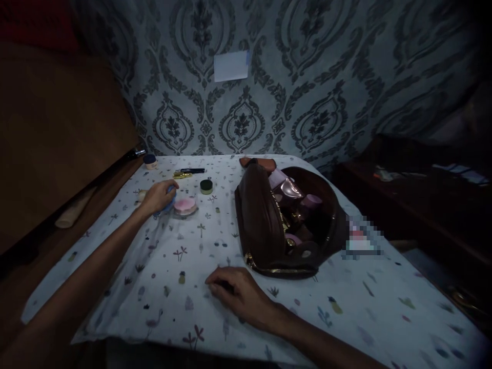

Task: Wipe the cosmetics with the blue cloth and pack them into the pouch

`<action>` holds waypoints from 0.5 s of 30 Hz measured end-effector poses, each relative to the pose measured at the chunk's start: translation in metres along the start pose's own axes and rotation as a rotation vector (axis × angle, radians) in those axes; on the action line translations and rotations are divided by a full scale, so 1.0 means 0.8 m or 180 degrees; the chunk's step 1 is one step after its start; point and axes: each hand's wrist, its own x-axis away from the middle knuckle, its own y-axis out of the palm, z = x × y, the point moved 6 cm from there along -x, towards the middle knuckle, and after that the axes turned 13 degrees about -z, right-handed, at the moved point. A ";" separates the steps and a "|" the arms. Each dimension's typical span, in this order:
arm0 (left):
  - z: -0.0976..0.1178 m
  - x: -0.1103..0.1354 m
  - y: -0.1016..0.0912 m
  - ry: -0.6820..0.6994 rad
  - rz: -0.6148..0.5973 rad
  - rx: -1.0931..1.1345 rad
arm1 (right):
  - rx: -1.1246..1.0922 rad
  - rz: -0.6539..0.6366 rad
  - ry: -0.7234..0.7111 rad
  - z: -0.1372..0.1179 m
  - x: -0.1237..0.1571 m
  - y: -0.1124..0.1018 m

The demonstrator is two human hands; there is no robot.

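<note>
My left hand (pixel 158 197) reaches out over the white patterned cloth (pixel 200 307), its fingers curled round a small blue thing (pixel 170 199). It touches a round pink compact (pixel 185 206) lying beside it. My right hand (pixel 236 293) rests on the cloth near the front, fingers curled under; what they hold, if anything, is hidden. Just beyond it stands an open brown cosmetics bag (pixel 265 225) with pink containers (pixel 312 201) inside.
Behind the compact lie a small dark jar (pixel 206 186), a gold tube and black pencil (pixel 189 172), and a blue-lidded pot (pixel 150 161). A wooden board (pixel 57 133) stands at left, a dark cabinet (pixel 418 195) at right, patterned wall behind.
</note>
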 end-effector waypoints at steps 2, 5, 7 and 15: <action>0.001 0.003 0.020 0.0037 -0.0129 -0.0001 | -0.0025 -0.0042 -0.0022 -0.004 0.006 0.005; 0.006 0.008 0.050 0.0137 -0.0315 0.0025 | -0.0144 -0.0061 0.0039 -0.005 0.009 0.006; 0.011 0.015 0.060 0.0210 -0.0355 0.0050 | -0.0266 0.0053 0.0098 -0.002 0.005 0.002; 0.034 0.056 0.043 0.0580 -0.0562 0.0335 | 0.0390 0.0968 0.0121 0.019 -0.053 -0.023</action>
